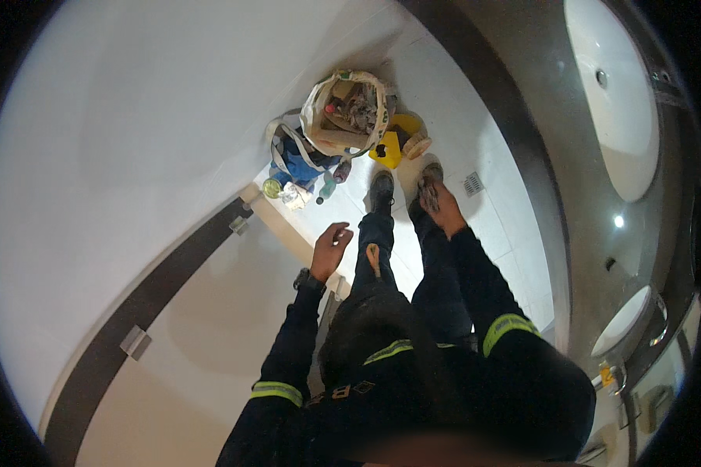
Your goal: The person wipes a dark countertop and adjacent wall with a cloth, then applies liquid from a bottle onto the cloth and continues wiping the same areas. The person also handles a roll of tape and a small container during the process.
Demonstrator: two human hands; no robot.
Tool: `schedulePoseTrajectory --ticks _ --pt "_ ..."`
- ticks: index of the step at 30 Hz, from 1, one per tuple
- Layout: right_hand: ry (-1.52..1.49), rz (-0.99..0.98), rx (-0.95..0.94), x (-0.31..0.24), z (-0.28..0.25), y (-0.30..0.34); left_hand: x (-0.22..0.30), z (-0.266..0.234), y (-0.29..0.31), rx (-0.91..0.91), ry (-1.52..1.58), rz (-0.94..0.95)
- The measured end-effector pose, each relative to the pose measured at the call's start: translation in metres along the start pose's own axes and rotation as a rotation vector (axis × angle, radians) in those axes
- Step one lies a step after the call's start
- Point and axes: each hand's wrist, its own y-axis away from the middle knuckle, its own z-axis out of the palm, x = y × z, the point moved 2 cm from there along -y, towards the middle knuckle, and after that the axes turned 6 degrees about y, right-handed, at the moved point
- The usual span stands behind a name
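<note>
My right hand (442, 208) is closed on a greyish crumpled rag (427, 189), held low by my right shoe. Its exact edges blur into the shoe behind it. My left hand (332, 249) hangs in the air left of my legs, fingers loosely bent and apart, with nothing visible in it. Beyond my feet stands an open whitish sack (311, 117) filled with crumpled scraps and pieces of board. Against its right side are a yellow container (389, 149) and a brush (417, 145) with pale bristles.
Left of the sack lies a blue bag (296, 159) with pale straps. Near it are a greenish bottle (326, 188), a dark bottle (342, 171), a round can (272, 187) and crumpled white material (294, 196). A floor drain (473, 184) sits right; a counter with a washbasin (619, 117) runs along that side.
</note>
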Motion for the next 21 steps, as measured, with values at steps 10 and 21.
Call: schedulePoseTrajectory --ticks 10,21 --pt "0.245 0.122 0.001 0.045 -0.089 0.007 0.027 0.01 -0.216 0.287 -0.23 0.424" --pt "0.548 -0.133 0.112 0.093 -0.175 -0.009 -0.031 0.079 -0.451 -0.396 -1.324 0.41"
